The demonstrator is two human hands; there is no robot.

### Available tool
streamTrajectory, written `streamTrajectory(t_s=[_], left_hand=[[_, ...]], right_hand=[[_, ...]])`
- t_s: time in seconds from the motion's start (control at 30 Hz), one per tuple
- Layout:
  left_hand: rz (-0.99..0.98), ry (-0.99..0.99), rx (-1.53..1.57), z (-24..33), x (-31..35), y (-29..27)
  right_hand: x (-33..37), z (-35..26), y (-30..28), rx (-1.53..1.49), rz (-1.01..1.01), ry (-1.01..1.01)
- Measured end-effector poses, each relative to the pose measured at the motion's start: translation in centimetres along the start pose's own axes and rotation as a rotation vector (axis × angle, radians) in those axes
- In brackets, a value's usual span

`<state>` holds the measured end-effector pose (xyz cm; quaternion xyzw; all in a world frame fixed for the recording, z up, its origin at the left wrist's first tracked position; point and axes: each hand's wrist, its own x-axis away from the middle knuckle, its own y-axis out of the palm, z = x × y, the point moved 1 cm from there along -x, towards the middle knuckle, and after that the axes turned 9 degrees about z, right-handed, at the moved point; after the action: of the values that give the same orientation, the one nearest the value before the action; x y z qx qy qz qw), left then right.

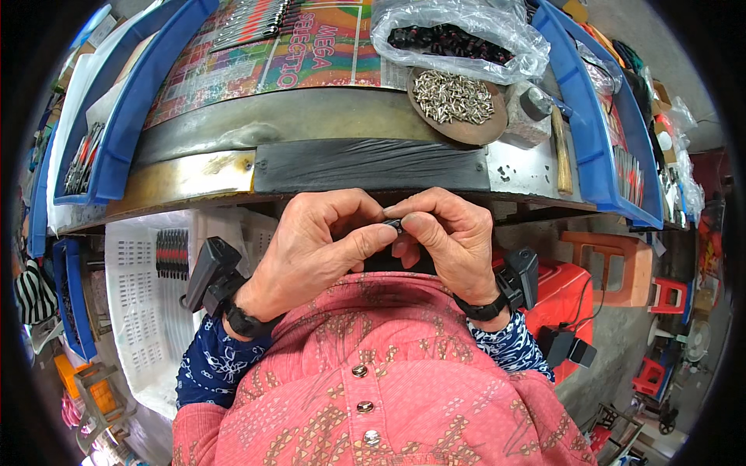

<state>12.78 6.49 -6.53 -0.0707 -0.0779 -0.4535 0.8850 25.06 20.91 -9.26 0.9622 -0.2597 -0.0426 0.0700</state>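
My left hand and my right hand meet in front of the bench's near edge. Thumbs and fingertips of both pinch a small black piece, mostly covered by the fingers, so its exact kind does not show. Beyond the hands, a dark padded strip runs along the bench edge. On the bench a round brown dish holds a heap of small silver metal pins. Behind it lies a clear plastic bag with many small black parts inside.
Blue bins holding red-and-black tools flank the bench. More such tools lie on a colourful printed sheet. A wooden handle rests by a metal block. A white crate stands left, a red stool right.
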Motion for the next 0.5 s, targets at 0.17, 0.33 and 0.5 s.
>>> streamTrajectory(t_s=[0.17,0.33,0.5], left_hand=[[-0.048,-0.089,0.174,-0.20,0.04,0.11],[-0.034,-0.134,0.219,-0.54,0.25,0.23],[-0.007,-0.114,0.231,-0.98,0.32,0.54]], right_hand=[[0.09,-0.22,0.20,0.032,-0.037,-0.017],[0.18,-0.44,0.24,0.061,-0.038,-0.014],[0.11,-0.48,0.36,0.126,-0.052,-0.114]])
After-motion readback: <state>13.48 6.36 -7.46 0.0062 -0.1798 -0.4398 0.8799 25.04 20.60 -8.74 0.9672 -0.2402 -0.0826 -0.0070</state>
